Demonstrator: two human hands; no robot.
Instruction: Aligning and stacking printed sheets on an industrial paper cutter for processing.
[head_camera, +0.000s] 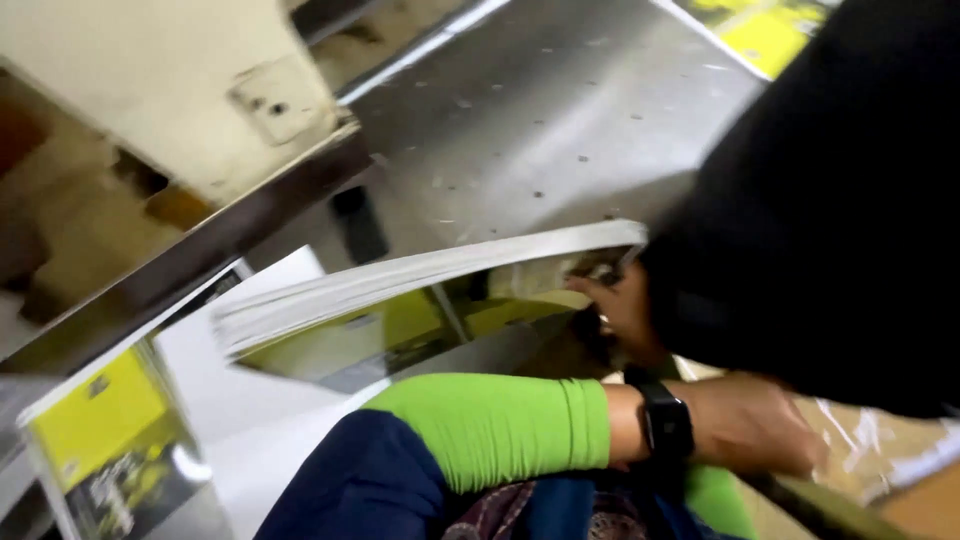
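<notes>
Blurred view, camera tilted. A thick stack of white printed sheets with yellow-and-dark undersides (400, 285) is lifted at a slant above the grey perforated metal bench (560, 110), its right end raised and its left end drooping toward more white paper below. One hand (620, 310) grips the stack's right end, fingers curled under the edge and pinching it; a large black sleeve (830, 200) covers the rest of that arm, so whose hand it is, and which, cannot be told. In the foreground an arm in a lime-green sleeve (500, 425) with a black wristwatch (665, 420) reaches to the right; its hand (750, 425) lies low beside crinkled clear plastic wrap (880, 440), back of the hand up, fingers hidden, so the grip cannot be told, nor surely which side it belongs to. At lower left lies a glossy sheet with a yellow panel (100, 430). A cream-painted machine housing with a dark metal bar (200, 240) crosses the upper left. More yellow printed sheets (765, 30) lie at the top right corner of the bench.
</notes>
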